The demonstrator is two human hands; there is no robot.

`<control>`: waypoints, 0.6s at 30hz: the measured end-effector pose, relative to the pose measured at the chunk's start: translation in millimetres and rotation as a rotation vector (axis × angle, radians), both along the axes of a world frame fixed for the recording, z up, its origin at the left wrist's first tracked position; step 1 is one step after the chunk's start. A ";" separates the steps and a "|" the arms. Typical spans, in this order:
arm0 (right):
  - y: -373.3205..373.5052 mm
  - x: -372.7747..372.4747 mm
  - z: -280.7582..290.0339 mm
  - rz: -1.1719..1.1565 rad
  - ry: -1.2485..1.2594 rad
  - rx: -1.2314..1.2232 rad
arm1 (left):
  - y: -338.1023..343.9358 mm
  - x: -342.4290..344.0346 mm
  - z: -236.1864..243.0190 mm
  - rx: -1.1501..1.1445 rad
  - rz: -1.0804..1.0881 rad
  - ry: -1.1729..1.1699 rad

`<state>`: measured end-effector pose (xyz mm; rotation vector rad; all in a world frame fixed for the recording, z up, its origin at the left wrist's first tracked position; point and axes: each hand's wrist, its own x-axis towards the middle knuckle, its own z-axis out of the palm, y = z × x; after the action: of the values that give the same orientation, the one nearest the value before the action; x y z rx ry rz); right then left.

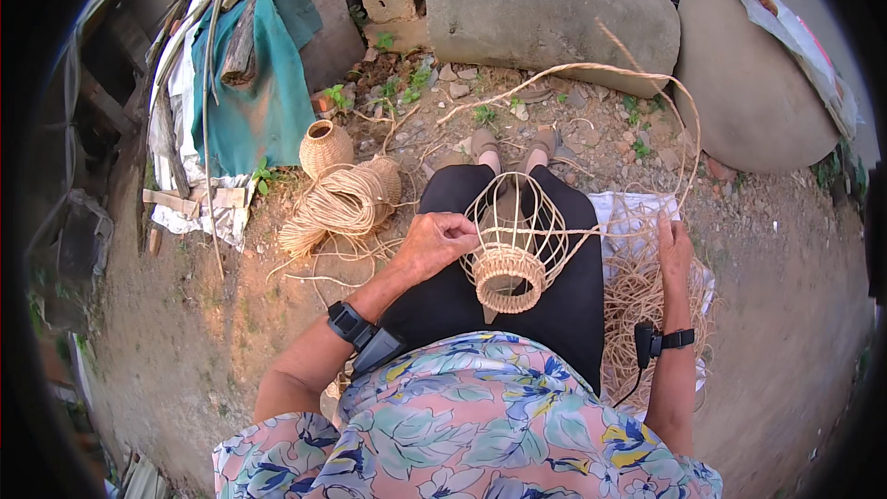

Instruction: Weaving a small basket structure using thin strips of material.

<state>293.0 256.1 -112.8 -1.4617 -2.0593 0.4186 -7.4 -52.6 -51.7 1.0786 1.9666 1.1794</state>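
Note:
On my lap rests a partly woven basket (510, 277), its round woven rim toward me and bare curved ribs spreading away above it. At the basket's left side my left hand (439, 242) is closed, fingertips pinched at the ribs and strand. Out to the right, my right hand (675, 242) is raised with its fingers closed around a long tan cord (686, 111). From there the cord loops up and over to the far left, and a taut length runs back to the basket.
A heap of loose cord (647, 314) lies on a white sack at my right. To the left are a coiled cord bundle (337, 208) and a small finished basket (325, 149). Stone slabs (554, 23), bricks (395, 2) and a green cloth (254, 92) stand farther off.

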 end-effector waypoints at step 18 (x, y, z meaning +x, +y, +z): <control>-156.9 -93.7 70.4 0.960 0.335 0.008 | 0.7 -15.2 -13.6 0.043 0.105 0.641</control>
<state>199.3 99.2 -42.4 -0.2580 -2.3286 0.9358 -22.5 -51.8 -65.3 1.5301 2.5071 1.0065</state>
